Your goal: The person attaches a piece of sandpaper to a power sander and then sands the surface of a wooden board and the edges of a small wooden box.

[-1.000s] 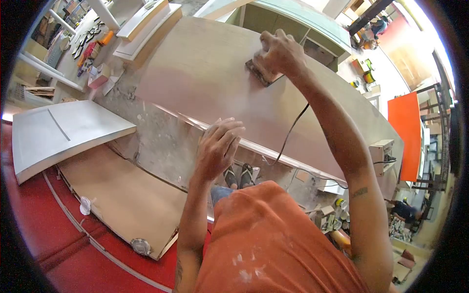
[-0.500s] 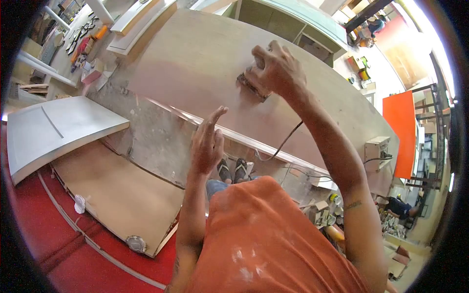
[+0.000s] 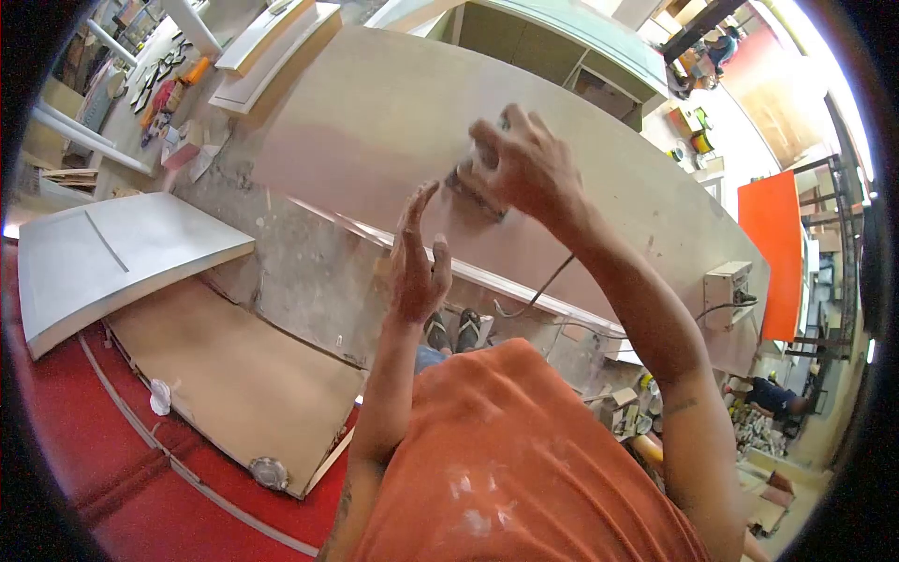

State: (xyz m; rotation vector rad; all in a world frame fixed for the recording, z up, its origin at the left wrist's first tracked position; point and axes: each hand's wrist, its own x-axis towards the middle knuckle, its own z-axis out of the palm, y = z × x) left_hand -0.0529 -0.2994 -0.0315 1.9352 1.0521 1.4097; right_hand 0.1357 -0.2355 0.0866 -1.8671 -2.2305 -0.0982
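Note:
My right hand (image 3: 532,170) is wrapped over the top of a power sander (image 3: 478,199), whose dark, dusty base rests on a large, pinkish-brown coated panel (image 3: 365,122). Most of the tool's body is hidden under the palm and fingers. A cord (image 3: 551,283) hangs from below that wrist, over the panel's near edge. Held up near the same edge, my left hand (image 3: 419,262) is empty, with its fingers stretched and thumb apart. Its fingertips overlap the panel just left of the sander in this view.
A socket box (image 3: 727,295) with a plugged cable sits at the panel's right end. White (image 3: 131,248) and brown (image 3: 234,365) boards lie to the left. Beyond the panel stands an open cabinet (image 3: 524,47). People work at the far right, near an orange panel (image 3: 768,253).
My right hand and the sander have shifted slightly left and nearer to me across the panel. My left hand has moved up and right, closer to the sander.

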